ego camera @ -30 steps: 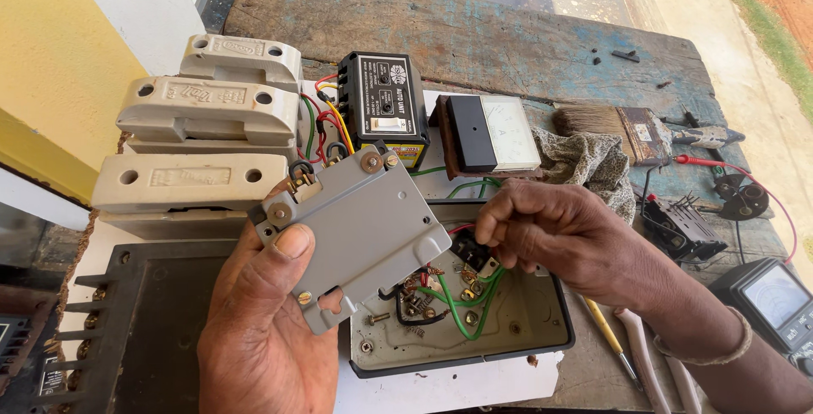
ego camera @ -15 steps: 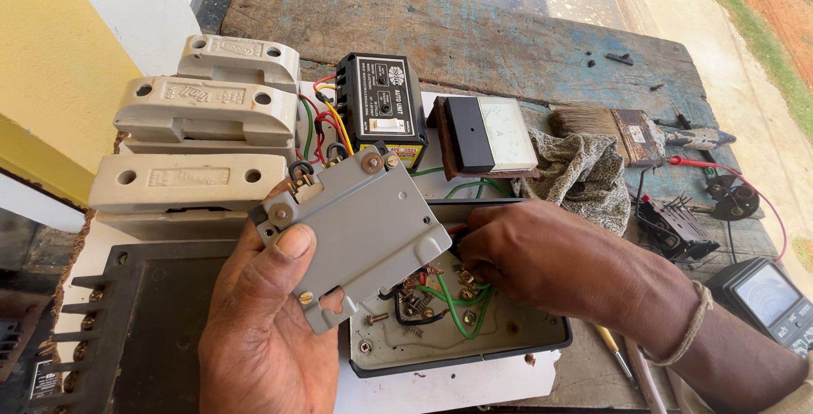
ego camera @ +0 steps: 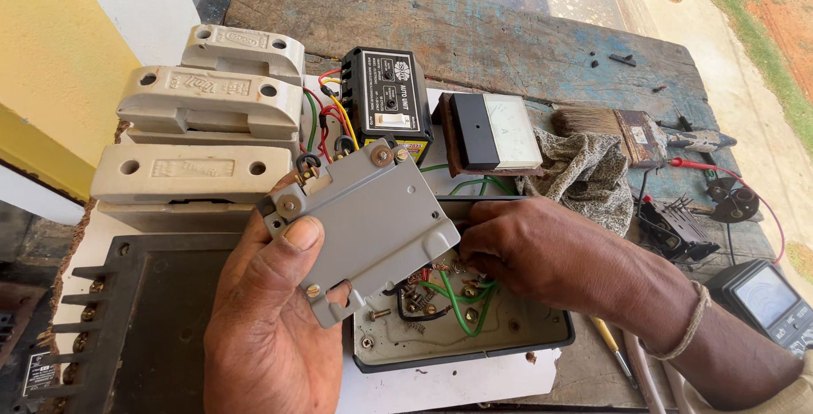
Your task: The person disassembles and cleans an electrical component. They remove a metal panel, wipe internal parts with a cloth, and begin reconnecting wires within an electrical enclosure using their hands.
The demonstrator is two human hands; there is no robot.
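Note:
My left hand grips a grey metal plate with screws at its corners, thumb pressed on its front, holding it tilted above an open grey box. Inside the box lie green, black and red wires on screw terminals. My right hand reaches in from the right, its fingertips down among those wires just behind the plate's right edge; the fingertips are partly hidden.
Three beige ceramic fuse blocks stand at the back left beside a black control unit and a panel meter. A grey rag, a brush, a multimeter and a black finned frame surround the work.
My right hand has dropped from holding wires up near the plate to reaching down into the box, fingers turned inward. The left hand and plate have stayed in place.

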